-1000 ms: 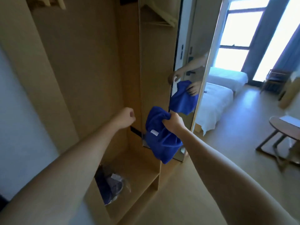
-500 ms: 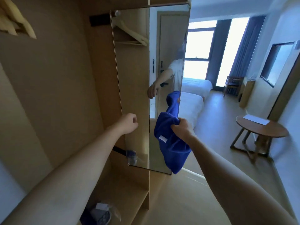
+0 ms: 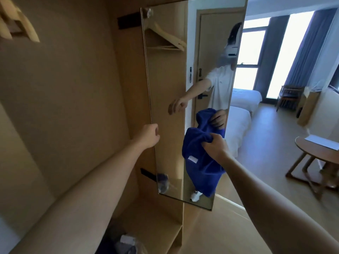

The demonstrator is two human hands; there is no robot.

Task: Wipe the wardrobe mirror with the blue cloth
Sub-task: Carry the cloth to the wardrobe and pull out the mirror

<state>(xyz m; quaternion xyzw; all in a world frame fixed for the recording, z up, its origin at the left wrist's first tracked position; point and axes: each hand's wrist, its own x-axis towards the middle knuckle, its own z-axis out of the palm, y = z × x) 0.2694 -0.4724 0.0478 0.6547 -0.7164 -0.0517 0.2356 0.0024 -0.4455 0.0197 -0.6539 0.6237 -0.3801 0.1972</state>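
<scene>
The tall wardrobe mirror (image 3: 165, 85) hangs at the wardrobe's open side and reflects me and a door. My right hand (image 3: 214, 147) grips the bunched blue cloth (image 3: 200, 169) by its top. The cloth hangs in front of the mirror's lower right part, and its upper fold lies close against the glass. My left hand (image 3: 149, 135) is a loose fist at the mirror's left edge with nothing visible in it. Whether it touches the edge I cannot tell.
Wooden hangers (image 3: 18, 28) hang at the top left inside the wardrobe. A plastic bag (image 3: 128, 242) lies on the low wardrobe shelf (image 3: 161, 222). To the right stand a round wooden table (image 3: 319, 149), two white beds (image 3: 240, 129) and a chair (image 3: 289, 96) by the window.
The view has swung up and round, so the mirror shows more of its face. My left fist now overlaps the mirror's left edge. My right hand still holds the cloth by the glass.
</scene>
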